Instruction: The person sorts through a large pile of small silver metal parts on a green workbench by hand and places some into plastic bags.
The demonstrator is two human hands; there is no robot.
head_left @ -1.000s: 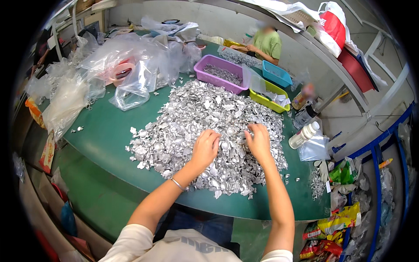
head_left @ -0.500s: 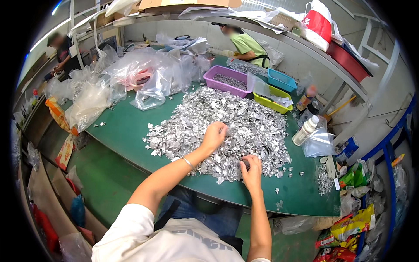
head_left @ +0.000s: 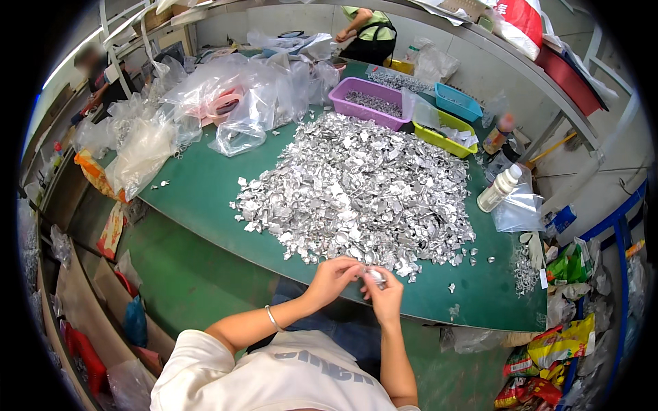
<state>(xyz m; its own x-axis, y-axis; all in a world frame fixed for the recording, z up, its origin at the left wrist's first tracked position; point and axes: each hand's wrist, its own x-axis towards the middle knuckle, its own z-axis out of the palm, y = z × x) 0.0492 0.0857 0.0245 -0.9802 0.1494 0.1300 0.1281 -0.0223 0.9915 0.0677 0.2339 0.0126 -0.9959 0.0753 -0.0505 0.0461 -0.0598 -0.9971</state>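
A wide heap of small silvery metal pieces (head_left: 363,185) covers the middle of the green table (head_left: 212,212). My two hands are together at its near edge, in front of my body. My right hand (head_left: 386,296) is closed around some small silvery metal pieces (head_left: 375,277), which show between its thumb and fingers. My left hand (head_left: 334,279), with a bracelet on the wrist, pinches at the tips right beside them. What lies in that pinch is too small to make out.
Behind the heap stand a purple basket (head_left: 336,99) of small metal parts, a lime-green basket (head_left: 445,145) and a blue basket (head_left: 458,109). Clear plastic bags (head_left: 240,133) crowd the back left. A white bottle (head_left: 499,188) stands at right. Two people work farther back.
Both my hands have drawn back from the heap toward my body and come together, the left from the heap's middle. The co-worker in green at the back has shifted.
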